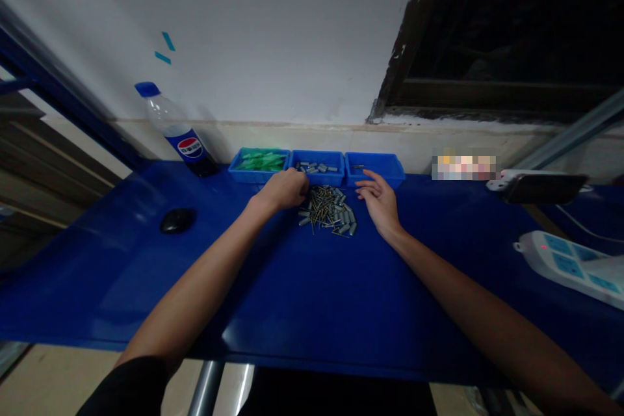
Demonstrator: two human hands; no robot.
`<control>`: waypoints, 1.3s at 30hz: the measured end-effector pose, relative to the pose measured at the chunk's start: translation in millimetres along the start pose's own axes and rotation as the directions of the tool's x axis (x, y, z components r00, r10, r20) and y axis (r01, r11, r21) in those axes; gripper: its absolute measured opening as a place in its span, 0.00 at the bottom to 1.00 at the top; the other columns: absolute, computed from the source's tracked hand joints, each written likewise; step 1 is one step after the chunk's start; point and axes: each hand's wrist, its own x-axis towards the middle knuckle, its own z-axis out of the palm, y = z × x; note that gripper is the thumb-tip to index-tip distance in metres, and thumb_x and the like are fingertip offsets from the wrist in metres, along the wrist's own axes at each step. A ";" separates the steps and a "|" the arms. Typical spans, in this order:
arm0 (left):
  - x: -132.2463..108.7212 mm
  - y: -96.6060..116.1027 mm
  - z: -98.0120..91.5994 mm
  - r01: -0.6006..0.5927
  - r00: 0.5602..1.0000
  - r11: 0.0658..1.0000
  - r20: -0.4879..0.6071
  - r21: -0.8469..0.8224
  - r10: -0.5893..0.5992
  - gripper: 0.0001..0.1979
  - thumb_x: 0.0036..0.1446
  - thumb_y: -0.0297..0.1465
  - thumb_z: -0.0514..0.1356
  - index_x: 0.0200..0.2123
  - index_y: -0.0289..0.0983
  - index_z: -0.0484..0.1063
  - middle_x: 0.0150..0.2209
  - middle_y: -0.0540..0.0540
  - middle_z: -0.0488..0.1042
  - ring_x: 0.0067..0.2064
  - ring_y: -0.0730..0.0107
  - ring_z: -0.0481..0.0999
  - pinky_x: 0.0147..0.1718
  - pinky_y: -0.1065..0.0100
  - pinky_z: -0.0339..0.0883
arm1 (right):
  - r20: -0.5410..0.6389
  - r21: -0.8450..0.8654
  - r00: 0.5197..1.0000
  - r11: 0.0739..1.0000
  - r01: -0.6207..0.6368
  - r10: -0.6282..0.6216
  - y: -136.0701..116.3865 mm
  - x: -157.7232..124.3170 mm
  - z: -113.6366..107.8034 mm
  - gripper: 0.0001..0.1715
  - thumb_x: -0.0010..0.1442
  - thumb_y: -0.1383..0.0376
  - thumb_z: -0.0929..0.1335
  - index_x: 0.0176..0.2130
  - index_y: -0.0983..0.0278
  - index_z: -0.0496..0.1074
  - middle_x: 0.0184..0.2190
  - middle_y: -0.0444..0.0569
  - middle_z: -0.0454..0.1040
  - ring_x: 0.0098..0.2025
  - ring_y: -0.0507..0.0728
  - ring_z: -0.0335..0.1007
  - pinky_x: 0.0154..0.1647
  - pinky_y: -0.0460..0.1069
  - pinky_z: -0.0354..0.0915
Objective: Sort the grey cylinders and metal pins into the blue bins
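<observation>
A heap of small metal parts (329, 209), thin pins and short sleeves, lies on the blue table (312, 299). My left hand (284, 189) rests at the heap's left edge with its fingers curled; what they hold, if anything, is hidden. My right hand (379, 198) lies just right of the heap, fingers apart and holding nothing. Behind the heap stand three blue bins: the left bin (259, 166) holds green plastic pieces, the middle bin (317, 168) holds several grey sleeves, and the right bin (374, 169) holds one small part.
A cola bottle (175, 130) with a blue cap leans at the back left. A black mouse (178, 220) lies left of my arm. At the right are a white power strip (572, 264) and a phone on a stand (539, 186). A wall runs behind the bins.
</observation>
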 end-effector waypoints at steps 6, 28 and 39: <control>-0.8 8.5 -0.4 0.064 0.998 0.997 0.006 0.042 -0.064 0.14 0.58 0.22 0.58 0.41 0.33 0.84 0.40 0.31 0.82 0.41 0.49 0.83 0.38 0.59 0.73 | 0.058 -0.047 0.997 0.998 0.044 -0.041 3.7 5.5 -2.8 0.24 0.52 0.67 0.70 0.51 0.57 0.75 0.38 0.47 0.80 0.40 0.60 0.77 0.51 0.60 0.71; -3.3 12.9 -21.8 -0.337 0.940 0.910 -0.037 -0.242 0.338 0.10 0.60 0.24 0.57 0.39 0.34 0.79 0.34 0.45 0.80 0.33 0.70 0.75 0.37 0.68 0.64 | 0.447 0.098 0.895 0.994 -0.052 0.003 -28.6 -11.4 -0.4 0.24 0.57 0.56 0.78 0.52 0.57 0.80 0.38 0.48 0.86 0.35 0.57 0.82 0.43 0.57 0.77; 2.5 16.0 -6.1 -0.274 0.961 0.949 -0.083 -0.153 0.264 0.12 0.65 0.29 0.59 0.46 0.34 0.81 0.41 0.40 0.82 0.44 0.61 0.80 0.46 0.64 0.69 | 0.225 0.135 0.974 0.990 -0.043 0.012 -23.2 -7.7 -2.4 0.15 0.54 0.56 0.78 0.41 0.58 0.83 0.37 0.50 0.86 0.34 0.58 0.80 0.36 0.55 0.75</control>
